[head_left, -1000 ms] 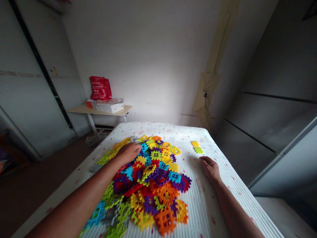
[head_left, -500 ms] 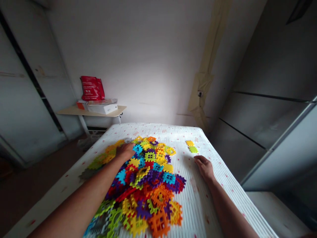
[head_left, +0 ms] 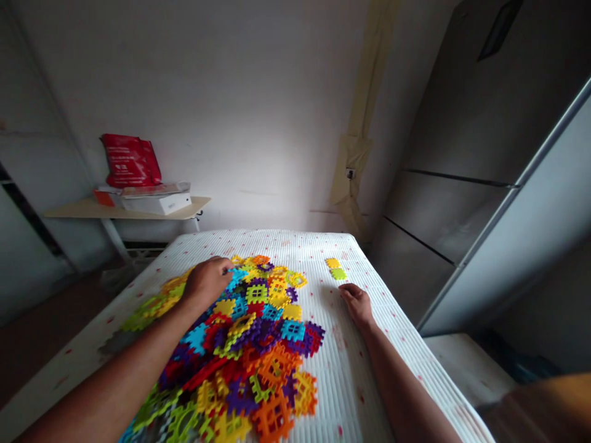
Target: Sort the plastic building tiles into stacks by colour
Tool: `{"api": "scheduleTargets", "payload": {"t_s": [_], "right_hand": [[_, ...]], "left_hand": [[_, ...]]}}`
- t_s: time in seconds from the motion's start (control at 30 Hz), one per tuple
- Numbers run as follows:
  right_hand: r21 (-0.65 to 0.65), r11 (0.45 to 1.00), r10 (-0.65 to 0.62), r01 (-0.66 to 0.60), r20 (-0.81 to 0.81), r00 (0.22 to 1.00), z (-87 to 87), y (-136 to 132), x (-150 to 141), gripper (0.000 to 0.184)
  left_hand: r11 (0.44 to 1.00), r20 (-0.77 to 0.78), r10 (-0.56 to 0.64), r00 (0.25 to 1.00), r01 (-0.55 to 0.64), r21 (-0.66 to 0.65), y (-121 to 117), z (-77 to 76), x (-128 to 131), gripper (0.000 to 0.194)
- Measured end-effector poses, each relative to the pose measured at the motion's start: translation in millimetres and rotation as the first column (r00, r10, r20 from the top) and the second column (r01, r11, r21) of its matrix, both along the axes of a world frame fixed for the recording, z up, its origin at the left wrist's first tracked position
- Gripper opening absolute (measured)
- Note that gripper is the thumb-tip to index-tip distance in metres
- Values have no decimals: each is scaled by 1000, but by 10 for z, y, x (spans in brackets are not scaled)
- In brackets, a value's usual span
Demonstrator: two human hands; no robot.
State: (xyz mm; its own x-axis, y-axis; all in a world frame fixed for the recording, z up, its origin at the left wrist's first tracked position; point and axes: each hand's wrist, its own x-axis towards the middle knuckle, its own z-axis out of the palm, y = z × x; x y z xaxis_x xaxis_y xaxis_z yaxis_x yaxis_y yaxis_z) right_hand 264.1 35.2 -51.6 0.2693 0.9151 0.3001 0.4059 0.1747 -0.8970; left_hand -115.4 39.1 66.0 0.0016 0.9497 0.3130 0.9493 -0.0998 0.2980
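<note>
My left hand (head_left: 209, 282) is at the far left of a heap of toothed plastic building pieces (head_left: 257, 294), with its fingers pinched on the edge of a blue piece (head_left: 236, 277). The fingertips are partly hidden. My right hand (head_left: 356, 301) rests on the table to the right of the heap. Its fingers are curled together, and nothing shows between them. Just beyond it lie a green piece (head_left: 338, 274) and a yellow piece (head_left: 332, 263), flat and edge to edge.
A white ribbed cloth with red dots (head_left: 341, 369) covers the table. Behind left, a small side table (head_left: 78, 209) carries a red bag (head_left: 132, 161) and a white box (head_left: 159, 202). A tall grey cabinet (head_left: 443, 154) stands at right.
The view has turned to the right. My left hand has risen slightly and closed on the blue piece, which now looks more tilted. My right hand stays beside the green piece.
</note>
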Motion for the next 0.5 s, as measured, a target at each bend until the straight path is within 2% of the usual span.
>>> {"api": "scheduleTargets", "payload": {"t_s": [0.1, 0.27, 0.37, 0.5], "right_hand": [[-6, 1000, 11, -11, -10, 1000, 26, -18, -11, 29], [7, 994, 112, -112, -62, 992, 157, -142, -174, 31], [14, 977, 213, -213, -100, 972, 312, -277, -370, 34], [49, 917, 397, -395, -185, 899, 516, -454, -632, 45]], "left_hand": [[973, 44, -195, 980, 187, 136, -112, -13, 278, 14], [855, 43, -452, 891, 419, 304, -232, -189, 677, 21], [788, 8, -539, 842, 500, 360, -283, -277, 811, 25], [727, -51, -602, 797, 573, 378, -331, -344, 908, 23]]}}
